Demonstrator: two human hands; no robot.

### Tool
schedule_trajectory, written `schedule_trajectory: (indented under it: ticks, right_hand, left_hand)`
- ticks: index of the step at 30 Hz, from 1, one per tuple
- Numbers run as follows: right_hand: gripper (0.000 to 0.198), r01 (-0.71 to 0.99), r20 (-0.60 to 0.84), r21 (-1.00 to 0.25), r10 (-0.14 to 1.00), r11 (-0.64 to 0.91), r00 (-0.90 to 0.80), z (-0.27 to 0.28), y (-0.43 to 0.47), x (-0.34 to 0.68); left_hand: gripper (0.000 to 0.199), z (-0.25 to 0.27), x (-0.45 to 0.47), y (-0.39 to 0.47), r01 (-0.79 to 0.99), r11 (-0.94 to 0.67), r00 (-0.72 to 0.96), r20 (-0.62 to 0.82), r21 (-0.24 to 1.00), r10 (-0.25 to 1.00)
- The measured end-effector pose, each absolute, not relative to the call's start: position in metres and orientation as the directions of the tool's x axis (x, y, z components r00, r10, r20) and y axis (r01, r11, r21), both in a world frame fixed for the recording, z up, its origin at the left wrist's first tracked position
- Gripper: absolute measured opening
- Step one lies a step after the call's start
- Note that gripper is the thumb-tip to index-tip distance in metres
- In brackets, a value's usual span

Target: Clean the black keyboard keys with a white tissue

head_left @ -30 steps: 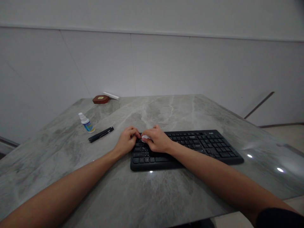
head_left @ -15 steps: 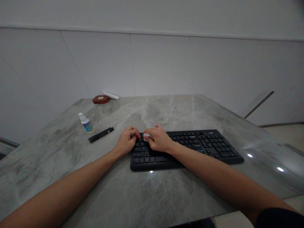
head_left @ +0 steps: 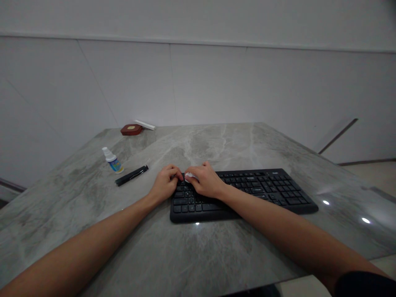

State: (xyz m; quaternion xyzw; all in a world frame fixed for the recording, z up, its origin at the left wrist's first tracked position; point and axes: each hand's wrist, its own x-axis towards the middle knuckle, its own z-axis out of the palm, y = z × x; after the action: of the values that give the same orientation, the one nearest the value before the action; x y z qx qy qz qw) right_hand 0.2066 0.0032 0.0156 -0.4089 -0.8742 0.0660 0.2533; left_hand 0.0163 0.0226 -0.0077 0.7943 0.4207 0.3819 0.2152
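Note:
A black keyboard (head_left: pixel 272 187) lies on the grey marbled table, slightly askew. My left hand (head_left: pixel 167 181) grips its upper left corner, fingers curled and thumb over the edge keys. Just to the right, my right hand (head_left: pixel 206 180) is closed around a crumpled white tissue (head_left: pixel 191 175), pressed onto the upper left keys. Most of the tissue is hidden inside the fingers. Under my right hand and forearm, part of the keyboard is covered.
Left of the keyboard are a black pen-like stick (head_left: pixel 131 175) and a small white spray bottle (head_left: pixel 112 160) with a blue and yellow label. Farther back sit a reddish-brown case (head_left: pixel 131 130) and a thin white bar (head_left: pixel 145 124), near the wall.
My right hand and the tissue have shifted slightly left, toward my left hand. The left hand and the keyboard look nearly unmoved.

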Motion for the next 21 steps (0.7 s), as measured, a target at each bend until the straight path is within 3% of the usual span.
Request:
schedule_trajectory:
  ticks: [7,12,17,21]
  right_hand:
    - [0.016,0.747,0.386,-0.31,0.796,0.589,-0.467,0.0158,0.003,0.2067]
    - [0.012,0.676,0.386,-0.306,0.736,0.67,-0.555,0.0156,0.0026,0.2076]
    - [0.013,0.731,0.401,-0.314,0.782,0.606,-0.476,0.0142,0.0038,0.2071]
    - [0.014,0.65,0.405,-0.315,0.717,0.692,-0.567,0.0125,0.0047,0.2076]
  left_hand:
    - [0.025,-0.0093,0.0156,0.0235,0.492,-0.565,0.354,0.441,0.662,0.825]
    - [0.025,-0.0092,0.0158,0.0232,0.481,-0.567,0.354,0.444,0.668,0.824]
    - [0.025,-0.0094,0.0154,0.0235,0.493,-0.567,0.361,0.439,0.66,0.823]
    - [0.025,-0.01,0.0151,0.0243,0.491,-0.568,0.36,0.44,0.661,0.823]
